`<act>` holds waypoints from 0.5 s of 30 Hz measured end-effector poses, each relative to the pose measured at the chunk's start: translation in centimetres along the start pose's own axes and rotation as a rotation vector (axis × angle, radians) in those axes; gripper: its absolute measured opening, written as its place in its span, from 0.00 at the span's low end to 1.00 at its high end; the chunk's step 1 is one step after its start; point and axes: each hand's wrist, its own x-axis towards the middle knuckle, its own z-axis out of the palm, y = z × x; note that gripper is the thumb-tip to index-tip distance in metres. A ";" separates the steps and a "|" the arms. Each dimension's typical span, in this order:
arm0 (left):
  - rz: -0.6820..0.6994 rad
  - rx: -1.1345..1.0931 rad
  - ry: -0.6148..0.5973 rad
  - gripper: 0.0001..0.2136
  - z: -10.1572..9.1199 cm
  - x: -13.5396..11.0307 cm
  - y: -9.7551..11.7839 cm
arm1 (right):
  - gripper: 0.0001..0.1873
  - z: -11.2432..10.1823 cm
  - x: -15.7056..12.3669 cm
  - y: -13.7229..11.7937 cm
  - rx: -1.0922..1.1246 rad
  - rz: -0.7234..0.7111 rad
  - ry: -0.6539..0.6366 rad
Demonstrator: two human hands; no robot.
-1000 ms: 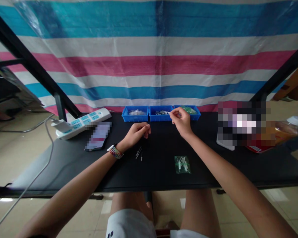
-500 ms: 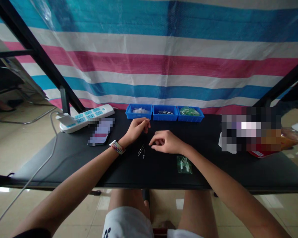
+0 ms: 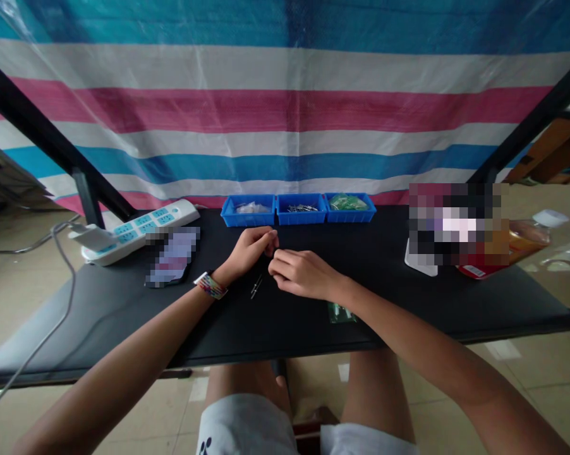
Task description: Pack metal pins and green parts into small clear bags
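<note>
My left hand point(image 3: 253, 250) is closed in a pinch above the black table, just in front of the blue trays. What it pinches is hidden. My right hand point(image 3: 304, 274) is closed too, its curled fingertips beside the left fingers; its grip is hidden from view. Below and between the hands lie thin metal pins that look like blind rivets point(image 3: 256, 287). A small clear bag with a green tint point(image 3: 340, 313), holding white pieces, lies partly under my right forearm.
Three blue trays stand at the back: clear bags in the left tray point(image 3: 248, 221), metal pins in the middle tray point(image 3: 302, 217), greenish bags in the right tray point(image 3: 351, 217). A power strip point(image 3: 143, 229) and phone point(image 3: 174, 256) lie left; a bottle point(image 3: 529, 235) lies right.
My right hand has moved left and up to meet my left hand, its fingers closing. One loose pin is gone from the table. The view has shifted a little to the right.
</note>
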 end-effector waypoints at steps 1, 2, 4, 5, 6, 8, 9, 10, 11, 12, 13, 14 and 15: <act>0.013 0.009 -0.030 0.20 0.1 -0.1 0.2 | 0.06 -0.1 0.0 0.3 0.077 0.049 0.063; 0.023 0.013 -0.062 0.20 0.1 -0.2 0.4 | 0.06 -0.1 0.0 0.7 0.174 0.100 0.132; 0.024 0.000 -0.123 0.21 0.2 -0.4 0.7 | 0.06 0.0 0.0 1.5 0.393 0.204 0.271; 0.017 -0.013 -0.148 0.21 0.3 -0.4 0.8 | 0.05 0.2 0.1 2.0 0.499 0.251 0.334; 0.011 -0.027 -0.167 0.21 0.3 -0.5 0.9 | 0.05 0.3 0.1 2.5 0.592 0.292 0.386; 0.005 -0.047 -0.184 0.18 0.2 -0.5 1.0 | 0.06 0.7 0.2 3.5 0.729 0.354 0.455; 0.008 -0.053 -0.182 0.17 0.2 -0.5 1.0 | 0.06 0.9 0.2 3.9 0.775 0.374 0.476; 0.013 -0.058 -0.171 0.16 0.2 -0.5 1.0 | 0.07 1.0 0.2 4.3 0.809 0.389 0.488; 0.017 -0.064 -0.153 0.15 0.1 -0.4 0.9 | 0.07 1.1 0.1 4.6 0.832 0.404 0.494; 0.022 -0.070 -0.132 0.14 0.1 -0.4 0.9 | 0.08 1.2 0.1 4.8 0.845 0.420 0.496; 0.025 -0.073 -0.111 0.14 0.1 -0.4 0.9 | 0.08 1.2 0.1 4.9 0.851 0.436 0.494; 0.030 -0.075 -0.091 0.13 0.0 -0.3 0.8 | 0.09 1.2 0.1 5.0 0.853 0.451 0.493; 0.035 -0.073 -0.075 0.13 0.0 -0.3 0.8 | 0.10 1.1 0.1 5.0 0.852 0.462 0.492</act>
